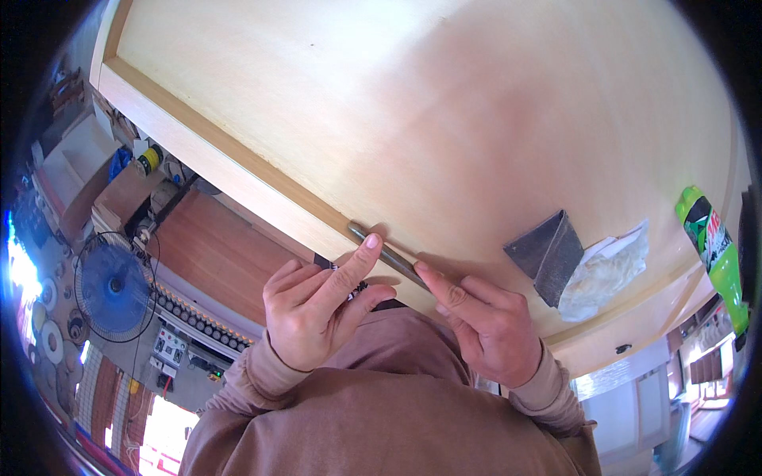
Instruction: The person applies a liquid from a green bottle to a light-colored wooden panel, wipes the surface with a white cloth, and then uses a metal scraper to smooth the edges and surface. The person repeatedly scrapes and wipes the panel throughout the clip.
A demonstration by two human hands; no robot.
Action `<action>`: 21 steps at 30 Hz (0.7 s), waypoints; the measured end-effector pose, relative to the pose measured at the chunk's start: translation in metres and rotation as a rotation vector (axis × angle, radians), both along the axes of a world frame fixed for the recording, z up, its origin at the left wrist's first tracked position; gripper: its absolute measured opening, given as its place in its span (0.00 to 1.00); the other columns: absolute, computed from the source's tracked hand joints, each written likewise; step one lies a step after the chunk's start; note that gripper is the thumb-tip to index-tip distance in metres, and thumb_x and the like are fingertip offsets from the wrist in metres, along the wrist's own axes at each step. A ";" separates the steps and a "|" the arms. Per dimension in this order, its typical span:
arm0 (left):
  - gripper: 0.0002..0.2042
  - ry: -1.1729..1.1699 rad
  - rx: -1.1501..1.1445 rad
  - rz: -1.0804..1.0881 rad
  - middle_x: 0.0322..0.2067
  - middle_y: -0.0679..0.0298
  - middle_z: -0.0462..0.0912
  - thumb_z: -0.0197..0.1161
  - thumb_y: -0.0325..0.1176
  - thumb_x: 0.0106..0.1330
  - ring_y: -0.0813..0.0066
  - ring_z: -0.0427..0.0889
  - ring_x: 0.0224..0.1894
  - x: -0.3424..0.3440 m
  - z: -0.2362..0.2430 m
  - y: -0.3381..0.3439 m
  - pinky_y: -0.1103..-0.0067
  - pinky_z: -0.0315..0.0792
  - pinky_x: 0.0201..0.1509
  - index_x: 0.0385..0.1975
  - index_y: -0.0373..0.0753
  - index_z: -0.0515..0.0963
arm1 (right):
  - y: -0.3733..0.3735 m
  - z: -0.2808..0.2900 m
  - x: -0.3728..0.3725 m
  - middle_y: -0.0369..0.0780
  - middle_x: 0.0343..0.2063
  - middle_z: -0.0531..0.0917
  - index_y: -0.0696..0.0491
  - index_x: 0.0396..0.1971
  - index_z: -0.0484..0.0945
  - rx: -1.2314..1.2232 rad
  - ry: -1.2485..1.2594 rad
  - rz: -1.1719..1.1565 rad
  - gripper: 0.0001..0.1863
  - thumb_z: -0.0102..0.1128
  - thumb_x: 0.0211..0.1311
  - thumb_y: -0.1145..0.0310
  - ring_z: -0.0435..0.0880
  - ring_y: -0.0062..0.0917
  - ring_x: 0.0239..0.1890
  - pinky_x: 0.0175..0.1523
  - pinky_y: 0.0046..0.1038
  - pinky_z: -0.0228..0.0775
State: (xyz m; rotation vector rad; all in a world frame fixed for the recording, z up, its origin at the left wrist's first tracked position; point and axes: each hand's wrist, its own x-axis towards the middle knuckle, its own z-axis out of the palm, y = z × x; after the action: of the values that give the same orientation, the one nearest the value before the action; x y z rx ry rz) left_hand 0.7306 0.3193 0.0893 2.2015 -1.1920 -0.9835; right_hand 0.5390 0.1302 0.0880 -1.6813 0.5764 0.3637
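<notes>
Dark brown and slender, a rod (pixel 398 262) slants between two bare hands at the near edge of a pale wooden bench (pixel 278 95), one end angled away to the left. Left of the rod, the left hand (pixel 313 313) lays an index fingertip on it, the grip spread, thumb well apart from the finger. At the rod's nearer end, the right hand (pixel 492 321) sets its index fingertip on the surface; whether that grip pinches the rod from beneath cannot be told. Right of the rod, a folded dark grey sheet (pixel 548 254) lies just beside a crumpled whitish cloth (pixel 607 274). Farther right of the rod is a green bottle (pixel 721 262); well to its left, a caged blue fan (pixel 115 305).
</notes>
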 end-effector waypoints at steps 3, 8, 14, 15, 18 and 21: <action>0.39 -0.006 0.003 -0.004 0.46 0.62 0.97 0.85 0.46 0.59 0.83 0.78 0.19 0.005 0.002 -0.001 0.79 0.63 0.26 0.72 0.41 0.84 | 0.001 0.001 0.006 0.42 0.25 0.73 0.51 0.74 0.83 -0.004 -0.002 -0.005 0.34 0.67 0.67 0.84 0.76 0.35 0.24 0.33 0.38 0.73; 0.40 0.008 0.010 0.004 0.45 0.61 0.97 0.86 0.47 0.58 0.82 0.79 0.18 0.014 0.005 -0.004 0.79 0.64 0.25 0.72 0.40 0.83 | 0.004 0.001 0.014 0.42 0.25 0.73 0.51 0.75 0.82 -0.011 0.010 0.004 0.35 0.66 0.67 0.84 0.76 0.34 0.25 0.34 0.37 0.73; 0.41 -0.005 0.024 0.000 0.44 0.59 0.97 0.86 0.47 0.58 0.82 0.79 0.17 0.027 0.007 -0.005 0.80 0.68 0.24 0.72 0.38 0.83 | 0.003 0.002 0.026 0.44 0.29 0.72 0.48 0.82 0.73 0.045 0.011 0.026 0.39 0.61 0.70 0.81 0.76 0.39 0.28 0.37 0.42 0.75; 0.41 -0.005 0.028 -0.001 0.44 0.59 0.97 0.86 0.47 0.58 0.81 0.78 0.17 0.029 0.008 -0.006 0.80 0.68 0.24 0.72 0.38 0.83 | 0.003 0.002 0.028 0.44 0.29 0.72 0.48 0.82 0.73 0.039 0.004 0.035 0.39 0.61 0.70 0.81 0.77 0.39 0.28 0.37 0.42 0.75; 0.41 -0.010 0.035 -0.002 0.44 0.58 0.96 0.87 0.48 0.57 0.81 0.78 0.17 0.039 0.008 -0.006 0.80 0.69 0.24 0.72 0.37 0.83 | 0.003 0.003 0.037 0.44 0.29 0.72 0.48 0.82 0.73 0.030 0.003 0.035 0.39 0.61 0.71 0.81 0.77 0.39 0.28 0.36 0.42 0.76; 0.41 -0.018 0.036 -0.004 0.44 0.57 0.96 0.87 0.48 0.58 0.81 0.78 0.16 0.051 0.009 -0.006 0.80 0.69 0.24 0.71 0.37 0.83 | 0.004 0.003 0.048 0.44 0.29 0.72 0.48 0.82 0.73 0.032 0.001 0.025 0.39 0.61 0.71 0.81 0.78 0.40 0.27 0.36 0.42 0.76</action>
State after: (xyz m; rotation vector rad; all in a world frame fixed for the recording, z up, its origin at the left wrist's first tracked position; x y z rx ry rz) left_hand 0.7813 0.3132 0.0982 2.2410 -1.1961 -0.9963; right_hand 0.5868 0.1342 0.0910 -1.6585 0.5483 0.3902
